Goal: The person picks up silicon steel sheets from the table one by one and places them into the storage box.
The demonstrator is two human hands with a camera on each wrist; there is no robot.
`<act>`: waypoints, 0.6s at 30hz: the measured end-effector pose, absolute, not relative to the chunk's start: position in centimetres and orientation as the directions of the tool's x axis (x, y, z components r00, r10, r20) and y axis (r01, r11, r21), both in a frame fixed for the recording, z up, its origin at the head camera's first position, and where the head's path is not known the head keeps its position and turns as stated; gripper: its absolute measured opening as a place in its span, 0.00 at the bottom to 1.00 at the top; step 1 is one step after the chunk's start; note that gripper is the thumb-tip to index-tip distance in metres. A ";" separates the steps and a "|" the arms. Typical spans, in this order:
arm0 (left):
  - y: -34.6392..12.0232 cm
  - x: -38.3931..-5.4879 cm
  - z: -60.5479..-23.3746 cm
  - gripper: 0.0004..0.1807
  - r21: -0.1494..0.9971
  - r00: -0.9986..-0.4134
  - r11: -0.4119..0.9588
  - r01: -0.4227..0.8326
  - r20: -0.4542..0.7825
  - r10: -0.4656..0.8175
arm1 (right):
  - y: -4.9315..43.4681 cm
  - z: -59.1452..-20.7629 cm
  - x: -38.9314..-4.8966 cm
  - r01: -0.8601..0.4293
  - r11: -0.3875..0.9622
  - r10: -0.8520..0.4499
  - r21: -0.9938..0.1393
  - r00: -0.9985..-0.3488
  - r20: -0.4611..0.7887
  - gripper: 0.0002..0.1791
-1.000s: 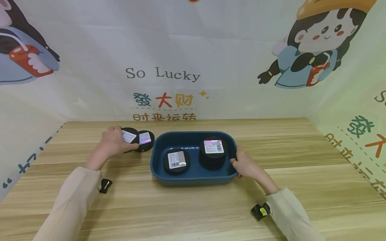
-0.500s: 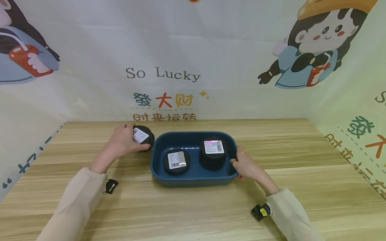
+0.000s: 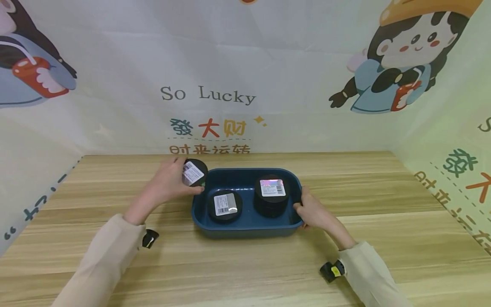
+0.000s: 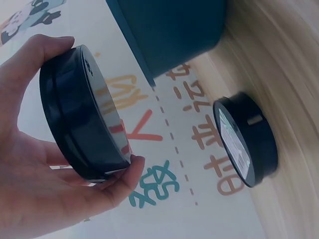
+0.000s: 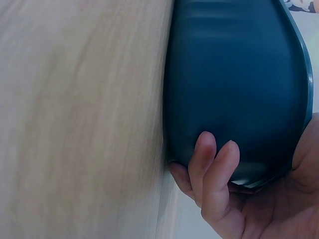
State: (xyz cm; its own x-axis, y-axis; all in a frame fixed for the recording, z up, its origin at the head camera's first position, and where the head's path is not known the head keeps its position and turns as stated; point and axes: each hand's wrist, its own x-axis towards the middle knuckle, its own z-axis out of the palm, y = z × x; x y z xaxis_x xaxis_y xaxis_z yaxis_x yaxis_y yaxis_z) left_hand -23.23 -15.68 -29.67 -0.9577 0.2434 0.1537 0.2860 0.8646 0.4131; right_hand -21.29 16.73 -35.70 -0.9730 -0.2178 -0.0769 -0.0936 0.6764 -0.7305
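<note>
My left hand grips a flat round black container with a white label on its lid, raised at the left rim of the blue plastic bin. In the left wrist view, thumb and fingers clasp the side of this container, well above the wood. My right hand holds the bin's right end, thumb at the rim and fingers curled against the outer wall. Inside the bin lie one labelled black container on the left and a stack of them on the right.
Another black container stands on the wooden table left of the bin; my left hand hides it in the head view. A printed cloth backdrop rises behind the table and along both sides.
My left hand has lifted the round container and carried it right, past the other one on the table, to the bin's left rim. The right hand and the bin stay put.
</note>
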 end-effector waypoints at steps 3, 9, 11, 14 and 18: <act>-15.3 -23.3 -29.8 0.48 0.414 -0.945 0.850 0.326 0.183 0.273 | 16.8 -35.7 -21.2 -0.098 0.675 -0.223 -0.731 -0.972 -0.076 0.14; -14.5 -23.2 -30.0 0.48 0.409 -0.925 0.831 0.377 0.204 0.319 | 16.8 -35.8 -21.3 -0.096 0.675 -0.221 -0.731 -0.972 -0.076 0.14; -14.3 -23.1 -30.0 0.48 0.408 -0.923 0.829 0.383 0.197 0.329 | 16.8 -35.8 -21.2 -0.096 0.675 -0.222 -0.731 -0.972 -0.077 0.14; -14.0 -23.0 -30.0 0.48 0.409 -0.923 0.827 0.385 0.180 0.341 | 16.8 -35.7 -21.3 -0.096 0.675 -0.223 -0.731 -0.971 -0.079 0.15; -13.6 -22.8 -30.1 0.48 0.412 -0.919 0.821 0.395 0.163 0.360 | 16.8 -35.7 -21.3 -0.097 0.674 -0.228 -0.733 -0.970 -0.082 0.15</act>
